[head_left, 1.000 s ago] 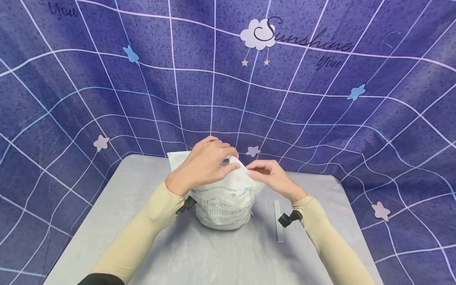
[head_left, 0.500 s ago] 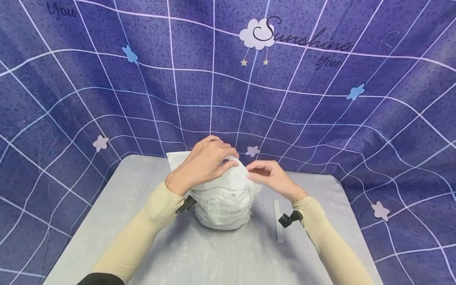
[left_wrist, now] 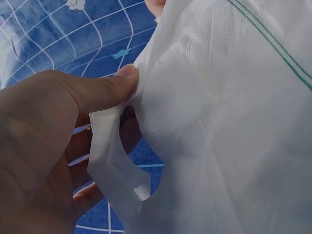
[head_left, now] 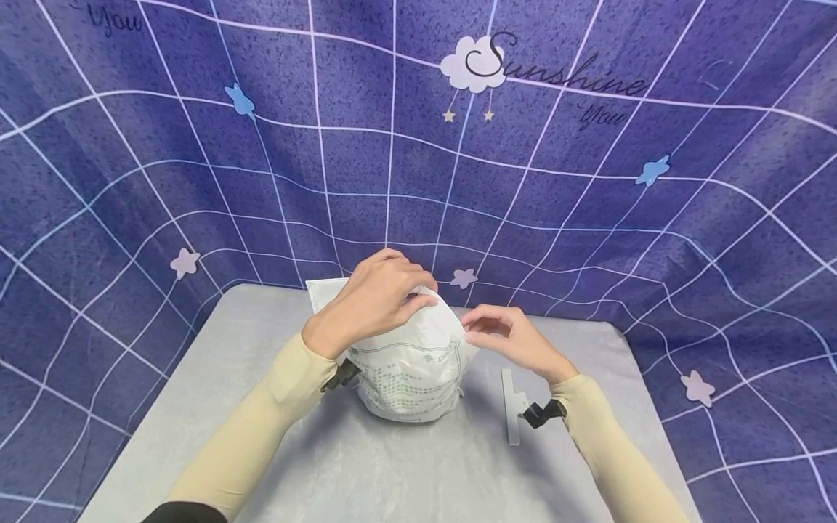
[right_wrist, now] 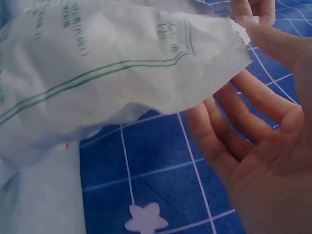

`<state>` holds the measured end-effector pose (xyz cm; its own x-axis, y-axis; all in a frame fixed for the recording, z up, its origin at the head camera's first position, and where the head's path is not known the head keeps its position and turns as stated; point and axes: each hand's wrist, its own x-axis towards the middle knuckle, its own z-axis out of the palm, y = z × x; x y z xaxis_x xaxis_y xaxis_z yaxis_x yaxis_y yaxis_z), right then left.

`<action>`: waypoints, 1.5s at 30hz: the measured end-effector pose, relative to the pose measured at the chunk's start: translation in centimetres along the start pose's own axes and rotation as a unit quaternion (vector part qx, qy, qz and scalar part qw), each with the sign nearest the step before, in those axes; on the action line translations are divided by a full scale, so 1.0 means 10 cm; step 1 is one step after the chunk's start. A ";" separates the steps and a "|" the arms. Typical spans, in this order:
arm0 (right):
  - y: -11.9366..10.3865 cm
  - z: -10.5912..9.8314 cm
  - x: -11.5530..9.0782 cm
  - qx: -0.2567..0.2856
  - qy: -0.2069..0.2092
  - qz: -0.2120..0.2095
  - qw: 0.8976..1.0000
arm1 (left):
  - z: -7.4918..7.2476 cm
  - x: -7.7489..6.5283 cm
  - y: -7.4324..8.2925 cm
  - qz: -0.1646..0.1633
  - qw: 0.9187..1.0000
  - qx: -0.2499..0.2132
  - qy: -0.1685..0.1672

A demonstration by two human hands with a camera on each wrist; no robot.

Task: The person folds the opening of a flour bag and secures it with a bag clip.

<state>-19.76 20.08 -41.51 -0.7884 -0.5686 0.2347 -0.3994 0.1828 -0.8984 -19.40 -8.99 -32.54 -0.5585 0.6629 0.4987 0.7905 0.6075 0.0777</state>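
A white plastic bag (head_left: pixel 412 378) with green print and a cut-out handle hole stands filled on the table, its top raised. My left hand (head_left: pixel 375 298) reaches over the top and pinches the rim beside the hole; in the left wrist view the thumb of the left hand (left_wrist: pixel 44 126) presses the folded white edge, other fingers behind it. My right hand (head_left: pixel 513 338) is at the bag's right upper edge, thumb and fingers on either side of it. In the right wrist view the right hand (right_wrist: pixel 265 146) has its thumb near the ragged corner, its fingertips partly hidden behind the bag.
A pale flat strip (head_left: pixel 510 418) lies on the table right of the bag, below the right wrist, with a small pale piece at its side. The grey cloth-covered table (head_left: pixel 405 479) backs onto a blue-purple curtain (head_left: pixel 556 196) with a grid and stars.
My right hand has moved a little right and down along the bag's edge, and more of the strip shows. The left hand and the bag stay nearly where they were.
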 end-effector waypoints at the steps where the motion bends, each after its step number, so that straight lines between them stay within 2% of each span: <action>1: 0.01 0.00 -0.03 -0.008 0.007 -0.007 1.000 | 0.00 0.00 0.00 -0.001 1.000 0.000 -0.002; 8: -0.02 0.08 -0.21 -0.072 0.067 -0.027 0.995 | 0.01 -0.02 0.01 -0.005 1.000 -0.003 -0.008; 17: -0.04 0.19 -0.22 -0.157 0.115 -0.091 0.977 | 0.03 -0.01 0.00 0.008 1.000 0.000 0.009; 28: 0.01 0.24 -0.18 -0.176 0.166 -0.171 0.955 | 0.02 0.01 -0.01 0.014 1.000 -0.004 0.016; 34: 0.05 0.27 -0.18 -0.183 0.193 -0.196 0.944 | 0.03 0.01 -0.02 0.015 1.000 -0.009 0.020; 40: 0.07 0.29 -0.18 -0.194 0.199 -0.220 0.935 | 0.02 0.00 -0.03 0.016 1.000 -0.011 0.024; 42: 0.07 0.29 -0.18 -0.186 0.194 -0.222 0.937 | 0.02 0.00 -0.03 0.015 1.000 -0.012 0.022; 45: 0.07 0.26 -0.19 -0.134 0.179 -0.197 0.954 | 0.02 0.00 -0.04 0.016 1.000 -0.013 0.023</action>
<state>-17.32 19.16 -43.55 -0.6426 -0.3333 0.6899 -0.7654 0.2381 -0.5978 -19.73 -9.16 -32.78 -0.5215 0.6604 0.5403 0.8141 0.5747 0.0834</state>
